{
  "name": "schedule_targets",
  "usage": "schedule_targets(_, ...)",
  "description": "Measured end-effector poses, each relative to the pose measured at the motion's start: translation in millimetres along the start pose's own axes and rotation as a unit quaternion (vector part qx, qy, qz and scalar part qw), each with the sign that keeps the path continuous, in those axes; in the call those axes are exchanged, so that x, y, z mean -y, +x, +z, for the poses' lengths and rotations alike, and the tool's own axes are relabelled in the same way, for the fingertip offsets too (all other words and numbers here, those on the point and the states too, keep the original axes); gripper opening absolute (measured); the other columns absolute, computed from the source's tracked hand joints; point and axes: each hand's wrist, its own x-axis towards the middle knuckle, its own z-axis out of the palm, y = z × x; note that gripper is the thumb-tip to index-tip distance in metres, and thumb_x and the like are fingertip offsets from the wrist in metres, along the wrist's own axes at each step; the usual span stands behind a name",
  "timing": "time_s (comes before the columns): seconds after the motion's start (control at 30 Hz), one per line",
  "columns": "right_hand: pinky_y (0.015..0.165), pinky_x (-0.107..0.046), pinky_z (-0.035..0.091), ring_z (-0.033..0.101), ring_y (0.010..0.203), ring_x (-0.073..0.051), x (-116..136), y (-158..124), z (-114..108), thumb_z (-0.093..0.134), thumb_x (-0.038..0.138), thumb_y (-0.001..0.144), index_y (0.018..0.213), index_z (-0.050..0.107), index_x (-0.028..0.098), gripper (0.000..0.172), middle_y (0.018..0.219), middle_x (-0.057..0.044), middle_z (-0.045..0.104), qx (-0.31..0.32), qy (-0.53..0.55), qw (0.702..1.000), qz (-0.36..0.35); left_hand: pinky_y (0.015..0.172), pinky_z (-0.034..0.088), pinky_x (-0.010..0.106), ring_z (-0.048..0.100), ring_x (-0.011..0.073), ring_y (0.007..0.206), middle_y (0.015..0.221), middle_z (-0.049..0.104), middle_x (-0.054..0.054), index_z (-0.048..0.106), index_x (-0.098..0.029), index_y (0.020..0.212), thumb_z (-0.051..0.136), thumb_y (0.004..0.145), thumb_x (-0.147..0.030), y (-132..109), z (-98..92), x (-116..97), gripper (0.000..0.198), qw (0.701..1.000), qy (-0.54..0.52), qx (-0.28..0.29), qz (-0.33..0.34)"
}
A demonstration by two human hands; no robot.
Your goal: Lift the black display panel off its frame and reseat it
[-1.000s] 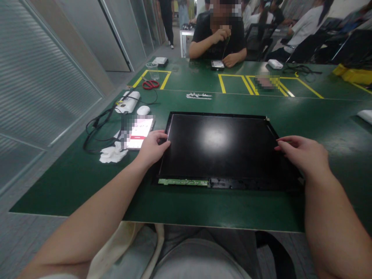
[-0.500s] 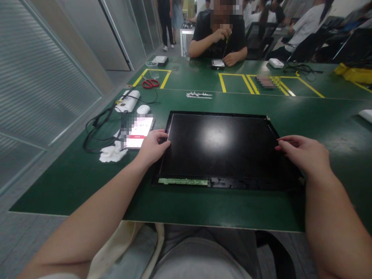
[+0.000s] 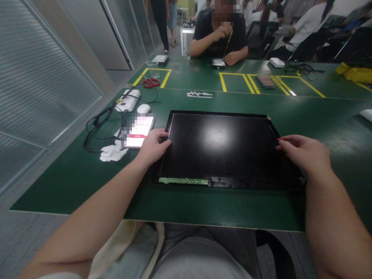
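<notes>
A black flat display panel (image 3: 223, 151) lies face up on the green table, with a glare spot near its middle. Along its near edge runs a narrow green circuit board (image 3: 183, 181). My left hand (image 3: 155, 146) grips the panel's left edge between thumb and fingers. On the opposite side, my right hand (image 3: 303, 151) pinches the right edge with the thumb and fingertips. Just beyond my left hand lies a lit phone (image 3: 141, 131), partly blurred out, with a crumpled white tissue (image 3: 114, 151) beside it.
Left of the panel are a white mouse-like object (image 3: 143, 109), a white device (image 3: 128, 100) and black cables (image 3: 97, 122). Red-handled scissors (image 3: 150, 83) and small white strips (image 3: 199, 94) lie farther back. Across the table a person (image 3: 219, 37) sits holding a thin tool over a small device (image 3: 218, 63).
Both my hands and the panel stay in nearly the same place; the view shifts very slightly. In the background, a walking person's legs have moved.
</notes>
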Motion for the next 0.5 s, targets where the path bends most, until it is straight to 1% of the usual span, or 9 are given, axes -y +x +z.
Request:
schedule_targets(0.17, 0.074, -0.043, 0.046, 0.072, 0.084, -0.030, -1.2, 0.0, 0.0, 0.055, 0.053, 0.074, 0.097, 0.079, 0.032, 0.039, 0.088, -0.001, 0.081, 0.001, 0.006, 1.000, -0.003, 0.116, 0.048, 0.053, 0.059, 0.0347, 0.138, 0.145, 0.064, 0.016, 0.078, -0.018, 0.120, 0.064, 0.087, -0.032, -2.7, -2.8, -5.6, 0.038, 1.000, 0.018, 0.018, 0.015)
schedule_targets(0.33, 0.073, -0.042, 0.045, 0.071, 0.089, -0.031, 1.1, -1.1, -1.1, 0.055, 0.052, 0.074, 0.097, 0.079, 0.032, 0.039, 0.090, -0.002, 0.081, -0.005, -0.010, 1.000, -0.002, 0.117, 0.046, 0.054, 0.055, 0.0352, 0.140, 0.144, 0.060, 0.019, 0.074, -0.016, 0.126, 0.067, 0.089, -0.033, -6.2, -1.7, -9.0, 0.042, 0.998, 0.043, 0.036, 0.034)
schedule_targets(0.43, 0.074, -0.042, 0.045, 0.072, 0.090, -0.030, 1.6, -1.1, -1.2, 0.055, 0.052, 0.075, 0.100, 0.080, 0.031, 0.041, 0.091, -0.002, 0.082, 0.000, -0.015, 1.000, 0.003, 0.121, 0.041, 0.058, 0.049, 0.0378, 0.145, 0.149, 0.053, 0.019, 0.070, -0.018, 0.131, 0.073, 0.087, -0.036, -12.6, -0.1, -13.7, 0.047, 0.995, 0.075, 0.039, 0.058)
schedule_targets(0.5, 0.074, -0.042, 0.046, 0.072, 0.087, -0.030, -1.2, 0.8, 0.6, 0.055, 0.053, 0.077, 0.101, 0.080, 0.031, 0.041, 0.090, -0.001, 0.081, 0.001, -0.014, 1.000, -0.002, 0.123, 0.035, 0.062, 0.042, 0.0409, 0.151, 0.155, 0.047, 0.018, 0.068, -0.022, 0.133, 0.077, 0.085, -0.039, -19.1, -1.1, -19.3, 0.051, 0.991, 0.091, 0.039, 0.092)
